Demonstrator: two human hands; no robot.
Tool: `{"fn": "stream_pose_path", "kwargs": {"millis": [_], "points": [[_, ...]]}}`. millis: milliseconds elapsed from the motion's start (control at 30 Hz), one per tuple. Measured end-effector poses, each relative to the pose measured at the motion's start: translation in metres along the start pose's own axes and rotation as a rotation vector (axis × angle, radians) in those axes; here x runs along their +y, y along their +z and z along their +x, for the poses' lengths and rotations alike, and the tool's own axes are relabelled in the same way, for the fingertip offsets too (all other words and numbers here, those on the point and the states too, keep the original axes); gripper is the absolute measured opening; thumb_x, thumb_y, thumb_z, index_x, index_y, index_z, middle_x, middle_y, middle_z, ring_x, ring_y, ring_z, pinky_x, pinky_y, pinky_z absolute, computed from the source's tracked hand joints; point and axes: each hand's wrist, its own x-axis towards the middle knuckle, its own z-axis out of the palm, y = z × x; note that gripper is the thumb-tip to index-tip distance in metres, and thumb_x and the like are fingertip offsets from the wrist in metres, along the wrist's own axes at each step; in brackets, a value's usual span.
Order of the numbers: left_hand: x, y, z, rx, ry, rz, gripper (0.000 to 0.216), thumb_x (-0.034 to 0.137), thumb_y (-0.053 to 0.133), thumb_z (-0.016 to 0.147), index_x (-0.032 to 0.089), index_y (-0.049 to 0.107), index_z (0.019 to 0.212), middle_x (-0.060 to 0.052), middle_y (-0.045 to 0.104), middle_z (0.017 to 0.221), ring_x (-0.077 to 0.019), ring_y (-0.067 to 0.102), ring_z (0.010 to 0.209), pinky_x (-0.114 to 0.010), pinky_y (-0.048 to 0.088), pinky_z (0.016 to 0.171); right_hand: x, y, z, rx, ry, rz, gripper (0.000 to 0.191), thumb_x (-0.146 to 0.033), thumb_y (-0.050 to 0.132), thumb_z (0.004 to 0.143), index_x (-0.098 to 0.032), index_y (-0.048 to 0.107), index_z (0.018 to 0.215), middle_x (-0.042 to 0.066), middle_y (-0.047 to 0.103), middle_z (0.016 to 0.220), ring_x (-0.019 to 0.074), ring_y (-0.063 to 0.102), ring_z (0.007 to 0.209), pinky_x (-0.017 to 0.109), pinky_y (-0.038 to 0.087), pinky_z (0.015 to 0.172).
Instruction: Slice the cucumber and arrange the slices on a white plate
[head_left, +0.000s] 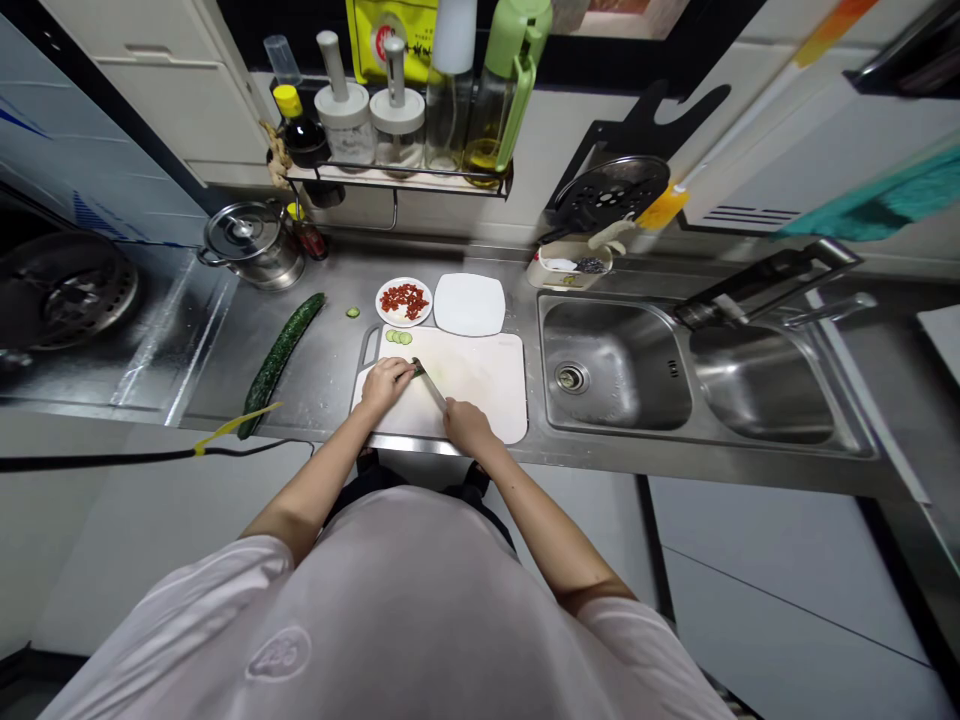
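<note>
A white cutting board (495, 390) with a grey handle end lies on the counter in front of me. My right hand (466, 426) is closed around a knife (433, 388), whose blade points up and left across the board. At the blade's tip, the fingers of my left hand (387, 384) are closed on a small dark-green cucumber piece (418, 369), mostly hidden by the fingers. A few overlapping cucumber slices (398, 337) rest near the board's top left. Behind the board stand a plate of chopped red pieces (404, 300) and a white square plate (469, 304).
A long whole cucumber (281, 362) and a small cucumber end (352, 312) lie left of the board. Further left stands a lidded steel pot (251, 245). The double sink (615, 360) is on the right. A rack (397, 180) of bottles hangs above.
</note>
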Motion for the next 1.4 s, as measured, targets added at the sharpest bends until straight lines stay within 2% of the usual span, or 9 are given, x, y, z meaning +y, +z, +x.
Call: {"fn": "stream_pose_path", "kwargs": {"millis": [433,833,1400], "points": [[0.0,-0.001,0.0,0.012,0.017,-0.005,0.024,0.032,0.051,0.092,0.023,0.072,0.099,-0.004,0.069,0.099,-0.0184,0.058,0.095,-0.032,0.045,0.087,-0.012,-0.002,0.024,0.038,-0.016,-0.008,0.026,-0.015,0.035,0.093,-0.014,0.054,0.111,0.014,0.066,0.105,0.0237,0.063,0.097,0.031,0.046,0.079],[0.001,0.0,0.0,0.012,0.005,-0.01,0.025,0.034,0.05,0.092,0.023,0.072,0.098,-0.005,0.069,0.098,-0.0188,0.058,0.095,-0.033,0.045,0.087,-0.004,0.001,0.005,0.004,0.006,0.007,0.025,-0.017,0.035,0.093,-0.015,0.055,0.11,0.014,0.066,0.102,0.0243,0.064,0.094,0.032,0.046,0.075],[0.003,-0.002,0.0,-0.009,-0.012,0.012,0.025,0.033,0.049,0.092,0.024,0.071,0.1,-0.005,0.068,0.099,-0.0193,0.058,0.096,-0.034,0.045,0.087,-0.017,0.003,0.028,0.059,-0.008,-0.028,0.026,-0.013,0.034,0.093,-0.014,0.054,0.111,0.014,0.066,0.106,0.0228,0.063,0.098,0.03,0.047,0.08]]}}
